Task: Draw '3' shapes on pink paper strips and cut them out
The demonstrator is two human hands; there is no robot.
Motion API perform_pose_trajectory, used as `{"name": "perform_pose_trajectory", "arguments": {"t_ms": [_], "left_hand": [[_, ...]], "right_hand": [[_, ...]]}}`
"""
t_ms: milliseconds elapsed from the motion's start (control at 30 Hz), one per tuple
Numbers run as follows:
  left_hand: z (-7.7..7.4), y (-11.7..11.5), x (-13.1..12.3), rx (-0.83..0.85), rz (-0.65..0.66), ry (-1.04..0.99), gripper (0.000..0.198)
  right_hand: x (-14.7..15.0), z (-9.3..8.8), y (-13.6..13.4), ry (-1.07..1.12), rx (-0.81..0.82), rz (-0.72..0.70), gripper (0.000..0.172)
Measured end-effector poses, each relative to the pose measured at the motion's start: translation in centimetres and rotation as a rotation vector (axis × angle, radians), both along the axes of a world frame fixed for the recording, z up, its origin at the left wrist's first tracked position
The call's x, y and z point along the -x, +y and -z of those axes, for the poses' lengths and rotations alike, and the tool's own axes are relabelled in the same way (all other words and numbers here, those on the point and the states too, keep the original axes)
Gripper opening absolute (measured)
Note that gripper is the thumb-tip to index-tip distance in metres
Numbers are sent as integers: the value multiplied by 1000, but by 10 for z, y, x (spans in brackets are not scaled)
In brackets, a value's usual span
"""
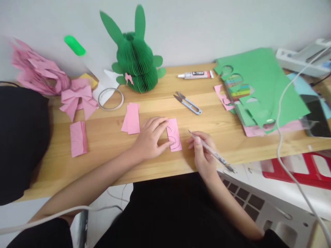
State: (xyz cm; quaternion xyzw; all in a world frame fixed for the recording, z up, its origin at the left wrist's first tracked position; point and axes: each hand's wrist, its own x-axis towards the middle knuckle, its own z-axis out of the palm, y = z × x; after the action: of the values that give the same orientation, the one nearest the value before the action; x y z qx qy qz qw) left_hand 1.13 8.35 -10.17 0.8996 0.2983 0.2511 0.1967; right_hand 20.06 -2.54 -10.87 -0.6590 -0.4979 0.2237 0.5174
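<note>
A small pink paper rectangle [176,134] with dark curved lines drawn on it lies flat on the table. My left hand [152,136] rests at its left edge, fingers spread, with the index fingertip and thumb touching the paper. Just right of the paper, my right hand [204,151] is closed around a clear-barrelled pen [214,153], whose tip points up and left, apart from the paper. Two more pink paper pieces [133,119] overlap beyond my left hand. Farther left sits a stack of pink paper rectangles [78,138], the top one bearing faint lines.
Thread snips [187,103] and a glue tube [196,74] lie beyond my hands. A green honeycomb paper rabbit [137,62] stands against the wall, with a tape roll [111,99] and pink bow [79,97] leftward. Green sheets [269,82] and a white cable [280,113] occupy the right.
</note>
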Motion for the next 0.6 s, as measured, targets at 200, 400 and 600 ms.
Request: {"name": "perform_pose_trajectory", "arguments": {"t_ms": [200,400,600], "left_hand": [[-4,17,-3,198,-80,121,50],[-26,47,-9,312,55,261,28],[-35,59,-16,412,106,351,16]], "right_hand": [[-1,-2,7,50,31,-23,25],[-2,1,10,115,10,-43,30],[-2,4,12,205,25,-57,31]]}}
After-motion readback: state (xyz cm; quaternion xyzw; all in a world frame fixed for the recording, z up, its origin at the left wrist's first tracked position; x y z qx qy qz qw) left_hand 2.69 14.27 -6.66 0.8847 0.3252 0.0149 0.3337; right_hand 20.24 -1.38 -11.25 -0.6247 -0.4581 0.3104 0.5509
